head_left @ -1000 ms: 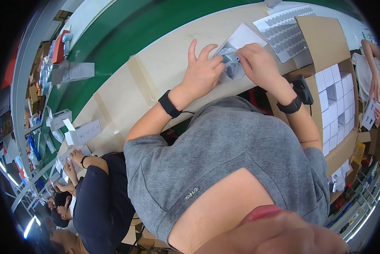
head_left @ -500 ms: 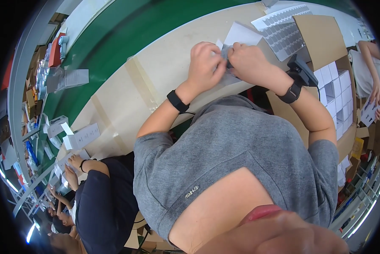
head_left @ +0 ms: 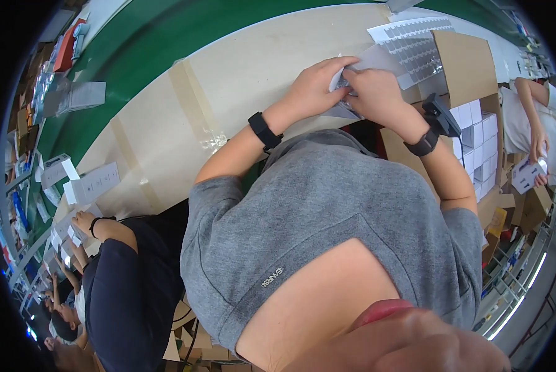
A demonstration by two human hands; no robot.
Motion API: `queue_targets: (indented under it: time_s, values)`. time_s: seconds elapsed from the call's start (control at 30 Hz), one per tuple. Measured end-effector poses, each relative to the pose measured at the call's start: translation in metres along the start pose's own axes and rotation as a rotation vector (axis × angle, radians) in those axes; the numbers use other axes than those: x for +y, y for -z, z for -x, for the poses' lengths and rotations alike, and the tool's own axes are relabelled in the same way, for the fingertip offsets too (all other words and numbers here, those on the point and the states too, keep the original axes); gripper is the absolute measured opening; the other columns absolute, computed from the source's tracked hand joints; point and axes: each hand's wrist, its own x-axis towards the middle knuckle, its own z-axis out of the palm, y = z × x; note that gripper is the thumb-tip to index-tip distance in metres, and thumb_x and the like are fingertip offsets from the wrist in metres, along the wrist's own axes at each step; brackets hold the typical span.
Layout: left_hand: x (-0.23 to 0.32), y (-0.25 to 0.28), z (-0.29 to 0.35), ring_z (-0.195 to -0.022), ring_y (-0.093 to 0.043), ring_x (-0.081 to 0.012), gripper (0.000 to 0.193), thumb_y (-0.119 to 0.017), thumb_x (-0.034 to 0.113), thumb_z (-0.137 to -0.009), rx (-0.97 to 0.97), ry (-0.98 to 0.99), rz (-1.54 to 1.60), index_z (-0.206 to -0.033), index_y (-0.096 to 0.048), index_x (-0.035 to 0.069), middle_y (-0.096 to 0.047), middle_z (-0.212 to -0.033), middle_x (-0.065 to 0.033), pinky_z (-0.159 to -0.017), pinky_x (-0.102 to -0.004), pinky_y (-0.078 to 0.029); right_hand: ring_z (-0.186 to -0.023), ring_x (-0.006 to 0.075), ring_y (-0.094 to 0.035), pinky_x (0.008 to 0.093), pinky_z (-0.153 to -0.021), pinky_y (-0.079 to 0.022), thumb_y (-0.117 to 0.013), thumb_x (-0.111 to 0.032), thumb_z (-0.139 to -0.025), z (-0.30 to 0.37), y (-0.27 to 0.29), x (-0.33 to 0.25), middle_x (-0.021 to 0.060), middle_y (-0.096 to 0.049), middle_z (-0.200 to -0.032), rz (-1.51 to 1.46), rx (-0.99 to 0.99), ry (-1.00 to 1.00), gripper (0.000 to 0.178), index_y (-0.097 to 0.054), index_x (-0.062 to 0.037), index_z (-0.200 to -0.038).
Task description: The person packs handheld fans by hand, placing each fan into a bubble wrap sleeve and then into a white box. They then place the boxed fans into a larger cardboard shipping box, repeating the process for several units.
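Observation:
Over the table edge, my two hands come together at a small white box [head_left: 382, 60] with one panel standing out beyond them. My left hand [head_left: 315, 87] curls round its near left side, thumb toward the middle. The fingers of my right hand [head_left: 380, 93] are bent in at the opening, against crinkled clear plastic [head_left: 341, 82]. What lies inside the plastic is hidden by my fingers. A white sheet with rows of grey labels [head_left: 414, 46] lies just past my right hand.
On the right, an open cardboard carton [head_left: 467, 68] holds several small white boxes [head_left: 476, 139]. A green conveyor belt [head_left: 147, 49] runs beyond the taped beige table [head_left: 240, 62]. White boxes [head_left: 95, 184] stand at left, near a co-worker's hand [head_left: 84, 220]. Another person at right holds a printed white box [head_left: 527, 175].
My left hand has closed in from the left and now wraps the white box. My right hand has shifted slightly right and down. The view has turned a little.

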Motion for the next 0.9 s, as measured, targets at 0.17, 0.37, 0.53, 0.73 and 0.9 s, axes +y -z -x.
queue_targets:
  time_s: [0.17, 0.37, 0.53, 0.73, 0.9]
  values:
    - [0.019, 0.009, 0.004, -0.103, -0.052, -0.0267, 0.038, -0.060, 0.010, -0.073, 0.086, -0.150, -0.130, -0.110, -0.054, 0.008, -0.057, -0.108, -0.0119, -0.088, -0.0356, -0.038, -0.075, 0.0231, -0.061, 0.0325, -0.062, -0.048, -0.069, -0.010, -0.068, 0.039, 0.018, 0.007, 0.0157, -0.062, -0.085, -0.400, 0.376, 0.036, 0.041, -0.055, 0.0017, -0.105]
    - [0.075, 0.007, 0.000, -0.096, -0.052, -0.0278, 0.037, -0.060, 0.012, -0.071, 0.199, -0.479, -0.301, -0.108, -0.055, 0.011, -0.056, -0.105, -0.0092, -0.083, -0.0369, -0.036, -0.090, 0.0230, -0.058, 0.0343, -0.080, -0.046, -0.069, 0.001, -0.069, 0.093, 0.020, 0.004, 0.0201, -0.058, -0.104, -0.588, 0.651, -0.045, 0.047, -0.049, 0.0011, -0.112]
    - [0.096, 0.011, -0.005, -0.096, -0.050, -0.0297, 0.057, -0.067, 0.019, -0.066, 0.204, -0.621, -0.289, -0.119, -0.047, 0.008, -0.052, -0.109, -0.0115, -0.086, -0.0394, -0.035, -0.097, 0.0272, -0.054, 0.0350, -0.085, -0.042, -0.068, 0.002, -0.068, 0.100, 0.016, 0.006, 0.0195, -0.056, -0.106, -0.670, 0.910, 0.079, 0.054, -0.045, 0.0001, -0.117]
    - [0.082, 0.010, -0.011, -0.101, -0.048, -0.0299, 0.080, -0.074, 0.032, -0.059, 0.138, -0.524, -0.240, -0.127, -0.039, 0.008, -0.049, -0.114, -0.0134, -0.091, -0.0401, -0.033, -0.102, 0.0279, -0.053, 0.0356, -0.088, -0.041, -0.065, 0.004, -0.072, 0.092, 0.034, 0.008, 0.0214, -0.055, -0.109, -0.729, 0.749, -0.032, 0.057, -0.039, 0.0014, -0.122]
    - [0.033, 0.007, -0.017, -0.113, -0.041, -0.0337, 0.092, -0.076, 0.048, -0.056, 0.143, -0.061, -0.068, -0.130, -0.036, 0.010, -0.047, -0.117, -0.0160, -0.095, -0.0405, -0.033, -0.099, 0.0278, -0.055, 0.0330, -0.083, -0.046, -0.058, 0.003, -0.079, 0.048, 0.052, 0.012, 0.0220, -0.054, -0.112, -0.662, 0.635, -0.053, 0.050, -0.037, 0.0034, -0.124]
